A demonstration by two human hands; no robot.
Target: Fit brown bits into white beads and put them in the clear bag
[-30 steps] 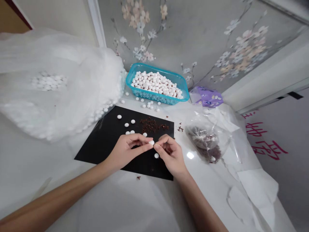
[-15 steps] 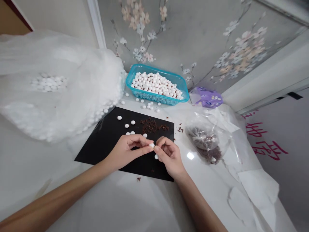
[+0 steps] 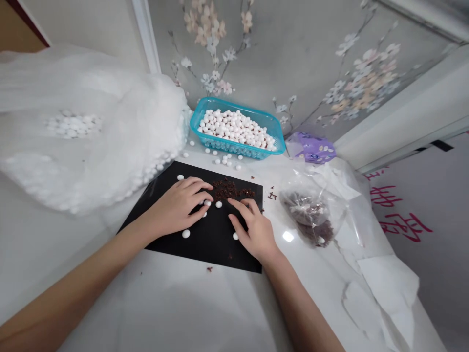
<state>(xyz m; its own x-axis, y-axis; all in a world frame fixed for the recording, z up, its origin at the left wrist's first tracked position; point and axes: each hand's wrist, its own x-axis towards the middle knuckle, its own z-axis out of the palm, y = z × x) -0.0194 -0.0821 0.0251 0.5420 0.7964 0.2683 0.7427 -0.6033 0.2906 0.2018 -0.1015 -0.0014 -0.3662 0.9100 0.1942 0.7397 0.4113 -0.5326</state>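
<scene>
Over a black sheet (image 3: 216, 249) lie several small white balls (image 3: 219, 205) and a heap of dark brown bits (image 3: 224, 188). My left hand (image 3: 179, 205) reaches across the sheet with its fingers apart, its fingertips around a few white balls that they partly hide. Whether it touches them I cannot tell. My right hand (image 3: 252, 225) has thumb and fingers spread, and its fingertips are at the lower edge of the brown heap. One white ball (image 3: 186, 233) rests below my left hand; another is partly hidden beside my right thumb.
A blue plastic basket (image 3: 238, 151) full of white balls stands against the flowered wall. A large translucent bag (image 3: 91, 166) of white balls fills the left. On the right are a clear bag (image 3: 311, 215) of brown bits, a purple packet (image 3: 315, 148) and white paper (image 3: 388, 283).
My hands have moved apart, and the white ball pinched between them has left my fingers. My left hand has shifted left and up; a ball now lies below it on the sheet.
</scene>
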